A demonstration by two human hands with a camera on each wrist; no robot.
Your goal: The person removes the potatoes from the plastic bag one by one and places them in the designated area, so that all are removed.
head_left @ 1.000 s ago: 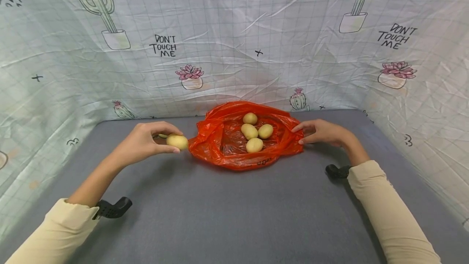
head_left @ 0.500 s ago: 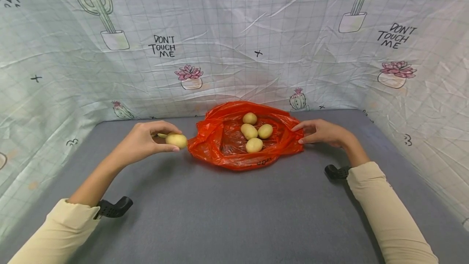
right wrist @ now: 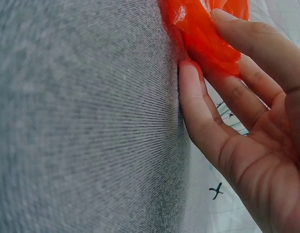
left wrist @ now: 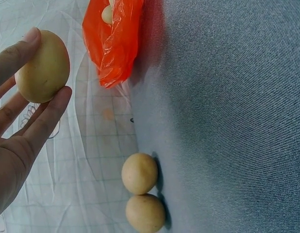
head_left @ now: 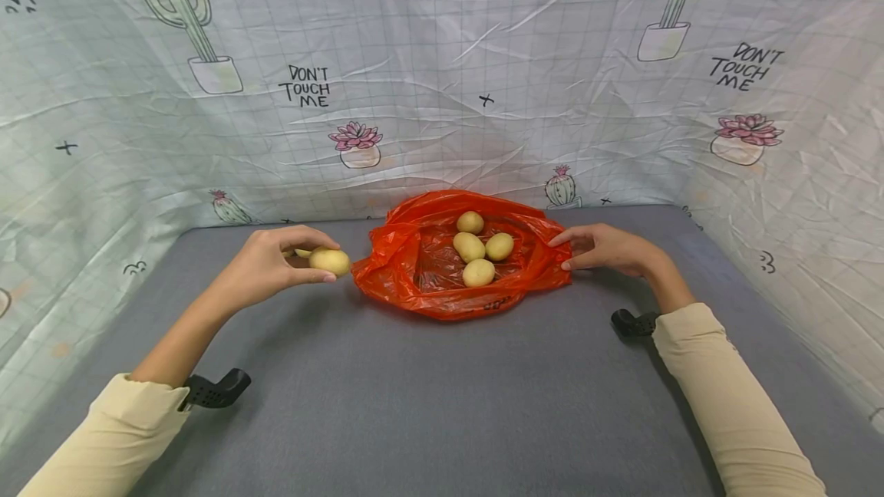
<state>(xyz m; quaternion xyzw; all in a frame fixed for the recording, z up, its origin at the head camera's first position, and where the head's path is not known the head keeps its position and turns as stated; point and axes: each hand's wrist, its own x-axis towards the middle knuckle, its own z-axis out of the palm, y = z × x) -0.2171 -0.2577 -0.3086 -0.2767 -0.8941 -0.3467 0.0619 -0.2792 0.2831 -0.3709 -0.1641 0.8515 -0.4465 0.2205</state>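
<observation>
In the head view, my left hand (head_left: 265, 267) pinches a yellow potato (head_left: 330, 261) between thumb and fingertips, above the table just left of a red plastic bag (head_left: 394, 282). The bag lies spread open, with several potatoes (head_left: 479, 273) inside. At its right edge my right hand (head_left: 608, 249) holds the plastic. The right wrist view shows the thumb (right wrist: 257, 39) over the bag's edge (right wrist: 203, 36) and fingers beneath it. Two more potatoes, one (left wrist: 139, 173) touching the other (left wrist: 145, 213), rest on the table in the left wrist view; my left hand mostly hides them from the head camera.
A grey cloth-covered table (head_left: 442, 397) extends under both arms. Behind it and along the sides hangs a pale curtain (head_left: 442, 98) printed with cacti and lettering. A black wrist mount sits on each forearm, the left one (head_left: 217, 390) low over the table.
My left hand and its potato have shifted very slightly left and away from me. The bag, the potatoes in it and my right hand look the same.
</observation>
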